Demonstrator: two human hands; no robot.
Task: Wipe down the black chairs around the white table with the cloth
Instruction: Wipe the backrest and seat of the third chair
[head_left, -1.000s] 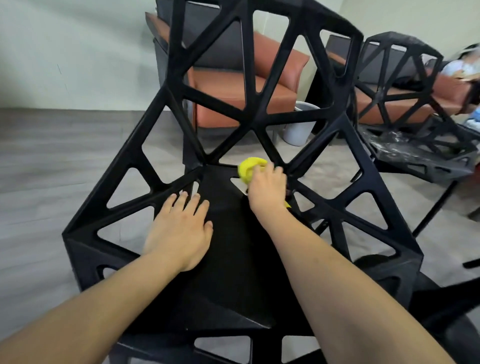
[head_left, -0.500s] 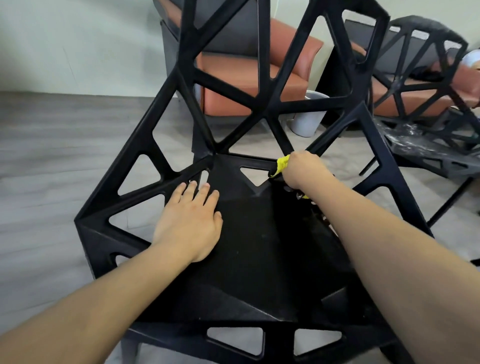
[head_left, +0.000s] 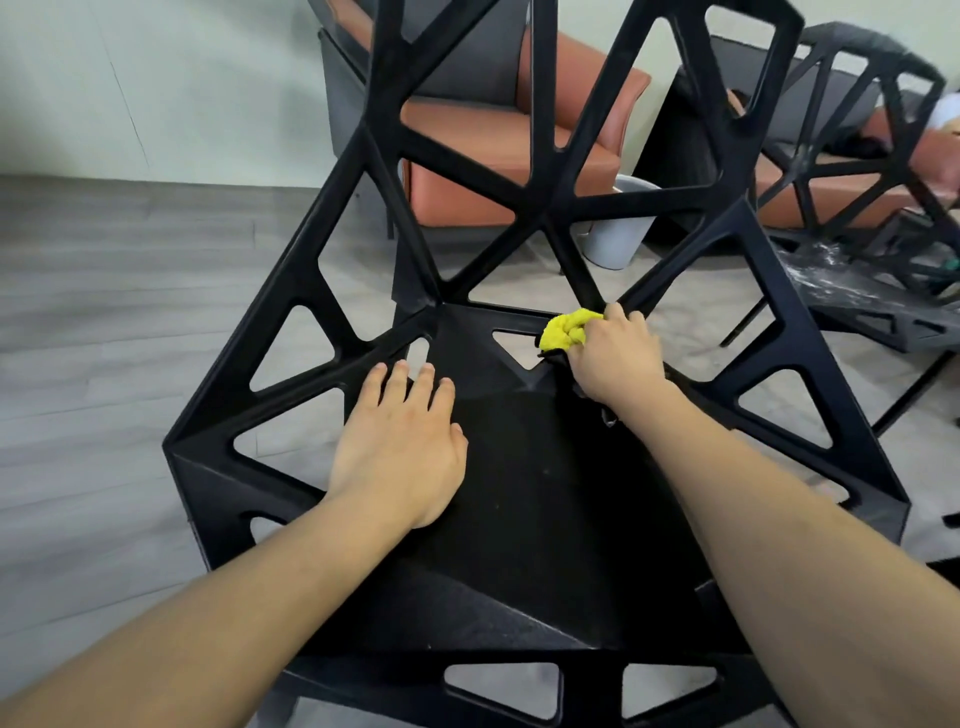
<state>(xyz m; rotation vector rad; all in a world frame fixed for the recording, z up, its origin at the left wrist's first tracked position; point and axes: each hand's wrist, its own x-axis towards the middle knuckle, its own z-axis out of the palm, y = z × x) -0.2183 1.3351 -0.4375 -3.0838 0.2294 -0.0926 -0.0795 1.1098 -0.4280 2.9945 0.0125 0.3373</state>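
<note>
right hand (head_left: 615, 358) grips yellow cloth (head_left: 563, 332) on black chair (head_left: 545, 493); left hand (head_left: 400, 447) flat on seat.

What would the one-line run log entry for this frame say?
step: wiping seat-back junction | right hand: grips yellow cloth | left hand: flat on black chair seat | second black chair: untouched

You're facing a chair (head_left: 545, 519) of matt black moulded plastic with a faintly grainy seat, a soft, fuzzy yellow cloth (head_left: 563, 332) bunched against it, smooth orange leather-look armchairs (head_left: 467, 156) behind, and a grey wood-grain floor (head_left: 104, 312).
</note>
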